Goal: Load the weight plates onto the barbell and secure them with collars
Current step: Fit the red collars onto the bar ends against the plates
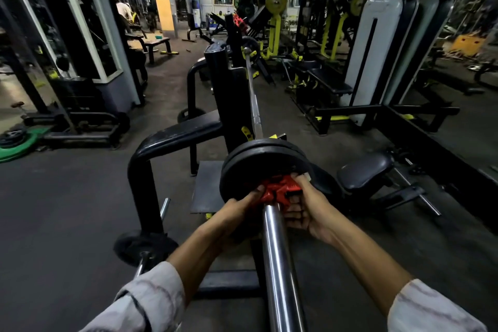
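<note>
A chrome barbell runs from the bottom of the view away from me across a black bench rack. Two black weight plates sit on its near sleeve. A red collar sits around the sleeve, pressed against the outer plate. My left hand grips the collar's left side. My right hand grips its right side, fingers over the top. At the bar's far end I see another plate and a second red collar on the rack.
A black bench rack frame stands to my left. A small plate on a storage peg sits low left. A padded seat is to the right. Green and black plates lie on the floor far left. A person stands far back.
</note>
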